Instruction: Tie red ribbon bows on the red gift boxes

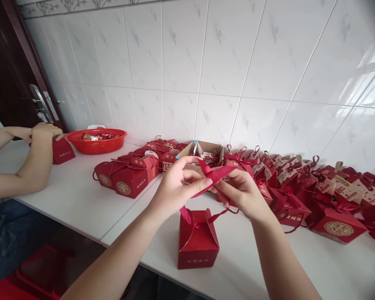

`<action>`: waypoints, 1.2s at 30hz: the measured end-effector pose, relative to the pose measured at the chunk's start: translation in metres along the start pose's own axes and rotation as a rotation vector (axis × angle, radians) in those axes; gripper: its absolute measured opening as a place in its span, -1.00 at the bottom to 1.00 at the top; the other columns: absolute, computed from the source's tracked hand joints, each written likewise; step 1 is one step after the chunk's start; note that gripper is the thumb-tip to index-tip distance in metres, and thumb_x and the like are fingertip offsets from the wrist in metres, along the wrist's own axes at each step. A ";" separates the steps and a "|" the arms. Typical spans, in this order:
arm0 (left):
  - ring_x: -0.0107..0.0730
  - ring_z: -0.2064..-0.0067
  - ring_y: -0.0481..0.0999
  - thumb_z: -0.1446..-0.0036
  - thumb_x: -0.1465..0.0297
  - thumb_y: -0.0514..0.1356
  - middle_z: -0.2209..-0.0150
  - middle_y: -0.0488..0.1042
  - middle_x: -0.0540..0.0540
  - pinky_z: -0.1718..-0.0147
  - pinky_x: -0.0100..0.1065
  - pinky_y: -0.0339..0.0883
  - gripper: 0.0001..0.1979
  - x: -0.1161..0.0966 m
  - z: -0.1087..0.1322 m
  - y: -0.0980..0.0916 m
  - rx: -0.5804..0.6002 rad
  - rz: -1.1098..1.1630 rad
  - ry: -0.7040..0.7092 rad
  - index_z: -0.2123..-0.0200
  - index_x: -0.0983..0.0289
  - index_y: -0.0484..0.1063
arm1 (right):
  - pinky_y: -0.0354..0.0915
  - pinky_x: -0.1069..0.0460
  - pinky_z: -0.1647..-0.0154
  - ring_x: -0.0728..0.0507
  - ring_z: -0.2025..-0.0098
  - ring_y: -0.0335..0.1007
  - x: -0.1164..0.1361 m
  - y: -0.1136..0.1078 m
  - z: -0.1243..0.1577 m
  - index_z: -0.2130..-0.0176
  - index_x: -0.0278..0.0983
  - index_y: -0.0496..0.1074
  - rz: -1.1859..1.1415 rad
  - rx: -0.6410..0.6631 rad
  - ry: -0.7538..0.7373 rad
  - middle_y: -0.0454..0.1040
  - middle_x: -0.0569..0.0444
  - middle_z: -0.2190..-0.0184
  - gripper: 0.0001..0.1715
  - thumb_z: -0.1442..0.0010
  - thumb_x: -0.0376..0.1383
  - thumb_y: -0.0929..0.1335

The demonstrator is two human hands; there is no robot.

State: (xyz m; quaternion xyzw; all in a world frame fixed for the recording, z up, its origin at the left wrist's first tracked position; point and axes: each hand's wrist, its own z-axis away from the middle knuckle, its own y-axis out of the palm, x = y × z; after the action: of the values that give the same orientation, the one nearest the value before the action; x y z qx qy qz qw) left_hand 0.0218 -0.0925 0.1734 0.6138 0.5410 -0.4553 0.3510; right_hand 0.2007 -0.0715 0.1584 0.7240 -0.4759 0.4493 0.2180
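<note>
A small red gift box (198,246) stands upright on the white table in front of me, its top flaps folded together. Dark red ribbon (217,176) runs up from the top of the box to both hands and crosses over itself between them. My left hand (183,183) pinches the ribbon between thumb and fingers. Opposite it, my right hand (237,189) grips the other part of the ribbon, its fingers bent inward. Both hands are above and behind the box, not touching it.
Red boxes (133,177) stand at the left centre, and rows of ribboned boxes (334,221) fill the right side. Behind my hands is an open cardboard box (218,149). A red basin (96,141) holds small wrapped items. At far left another person's hands (45,132) touch a red box (62,151).
</note>
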 end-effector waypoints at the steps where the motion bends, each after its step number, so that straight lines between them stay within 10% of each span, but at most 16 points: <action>1: -0.42 0.32 0.56 -0.03 0.29 0.35 0.40 0.57 -0.04 0.33 -0.45 0.37 -0.56 0.000 -0.001 0.000 0.014 0.010 -0.001 0.04 0.16 0.29 | 0.17 0.17 0.69 0.11 0.66 0.21 0.000 0.001 0.000 0.28 -0.29 0.45 0.001 0.018 -0.002 0.39 0.15 0.49 -0.84 -0.19 -0.22 0.37; 17: -0.35 0.39 0.54 -0.08 0.37 0.29 0.51 0.49 -0.03 0.36 -0.37 0.37 -0.83 0.008 0.000 0.003 -0.072 -0.164 0.302 0.35 0.22 0.31 | 0.25 0.13 0.58 0.05 0.58 0.33 -0.005 0.001 -0.004 0.31 -0.31 0.52 -0.016 0.069 0.043 0.49 0.06 0.44 -0.68 -0.25 -0.14 0.31; 24: -0.30 0.24 0.49 -0.15 0.36 0.16 0.31 0.51 0.06 0.25 -0.35 0.33 -0.89 0.006 0.003 -0.009 0.269 -0.308 0.097 0.35 0.24 0.46 | 0.35 0.06 0.30 -0.03 0.34 0.39 -0.003 -0.011 -0.002 0.27 -0.27 0.54 0.175 0.112 -0.128 0.49 0.05 0.42 -0.76 -0.28 -0.24 0.30; 30: -0.39 0.42 0.37 -0.10 0.40 0.11 0.46 0.38 -0.01 0.52 -0.44 0.16 -0.85 0.019 0.004 -0.017 0.174 -0.283 -0.075 0.44 0.23 0.46 | 0.33 0.00 0.18 -0.10 0.20 0.42 0.014 -0.021 0.004 0.15 -0.22 0.52 0.688 0.279 -0.311 0.52 0.01 0.29 -0.74 -0.29 -0.38 0.25; 36: -0.10 0.15 0.50 -0.10 0.40 0.02 0.33 0.56 0.14 0.04 -0.15 0.31 -0.71 0.021 0.005 -0.020 0.262 0.036 -0.094 0.45 0.27 0.55 | 0.31 -0.05 0.18 -0.11 0.22 0.41 0.015 -0.013 0.007 0.10 -0.22 0.51 0.983 0.264 -0.322 0.52 -0.01 0.21 -0.60 -0.26 -0.49 0.20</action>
State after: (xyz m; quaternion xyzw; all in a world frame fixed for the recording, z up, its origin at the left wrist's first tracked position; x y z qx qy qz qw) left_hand 0.0012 -0.0868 0.1537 0.6420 0.4488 -0.5439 0.3009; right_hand 0.2168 -0.0781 0.1694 0.4966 -0.7259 0.4377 -0.1868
